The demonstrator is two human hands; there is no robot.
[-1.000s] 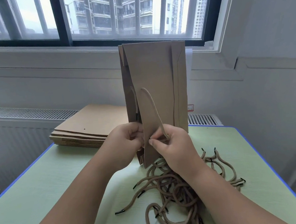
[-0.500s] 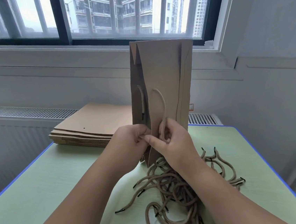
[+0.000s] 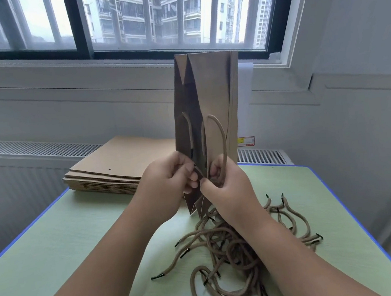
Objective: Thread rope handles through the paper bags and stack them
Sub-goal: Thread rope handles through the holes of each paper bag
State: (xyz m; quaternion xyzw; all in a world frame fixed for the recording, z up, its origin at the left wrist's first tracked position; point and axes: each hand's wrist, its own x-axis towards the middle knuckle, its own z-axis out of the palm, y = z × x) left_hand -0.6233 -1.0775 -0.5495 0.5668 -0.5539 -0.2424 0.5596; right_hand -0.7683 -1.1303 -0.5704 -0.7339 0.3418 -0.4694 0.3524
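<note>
I judge the task to be in its early part. One paper bag (image 3: 211, 102) is held upright over the desk (image 3: 56, 259), between both hands, with its lower edge just above the pile of loose ropes (image 3: 225, 253). On the panel facing me a rope handle (image 3: 222, 135) makes a full loop, so this side looks threaded. A second rope (image 3: 189, 131) lies on the left panel with its black tip showing near the fingers; I think this end is not yet through, but the hole itself is hidden.

The left hand (image 3: 166, 182) has its fingers curled and pinches the paper bag at its left panel, close to that black tip. The right hand (image 3: 227, 188) is also curled, and it grips the foot of the rope handle against the paper.

At the back left of the desk lies a stack of flat bags (image 3: 119, 165). The top one shows a bare hole and no rope, so I take these as still waiting. I see no stack of finished bags, and many ropes remain.

The desk is pale green with a blue edge. Behind it are a white radiator (image 3: 33, 150), a grey wall and a wide window (image 3: 127, 15) that looks at tall apartment blocks.
</note>
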